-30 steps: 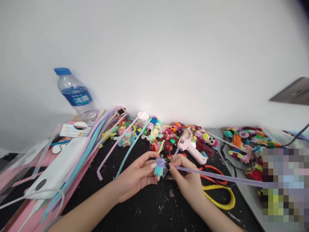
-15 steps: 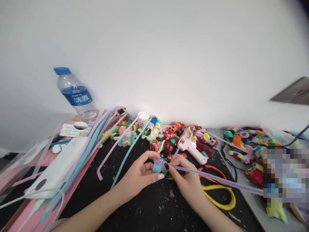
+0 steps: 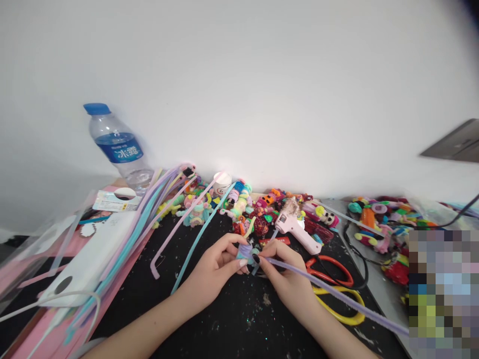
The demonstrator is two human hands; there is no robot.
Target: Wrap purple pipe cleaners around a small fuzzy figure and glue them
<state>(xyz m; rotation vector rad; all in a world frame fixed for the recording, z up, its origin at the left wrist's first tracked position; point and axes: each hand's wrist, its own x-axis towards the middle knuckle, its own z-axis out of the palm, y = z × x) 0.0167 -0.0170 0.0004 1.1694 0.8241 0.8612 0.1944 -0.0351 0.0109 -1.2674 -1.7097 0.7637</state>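
Note:
Between the thumb and fingers of my left hand (image 3: 211,269) is a small coiled pipe-cleaner piece (image 3: 245,251), wound in purple and light blue. My right hand (image 3: 286,269) pinches a long purple pipe cleaner (image 3: 337,289) right beside the coil. The strand runs from those fingertips across my right wrist toward the lower right. Both sets of fingertips nearly meet, so the spot where strand and coil join is partly hidden. A pale yellow stem (image 3: 250,227) stands up just behind the left fingers.
A pink glue gun (image 3: 299,234) lies behind my right hand, with red-and-yellow-handled scissors (image 3: 339,304) to its front. Finished pipe-cleaner figures (image 3: 239,197) line the wall. At left are bundled pipe cleaners (image 3: 134,254) and a water bottle (image 3: 118,144). Loose strands (image 3: 202,232) cross the black mat (image 3: 224,329).
The coil has turned slightly in my left fingers, and the left thumb has shifted up over it. The purple strand's far end has dropped lower at the right.

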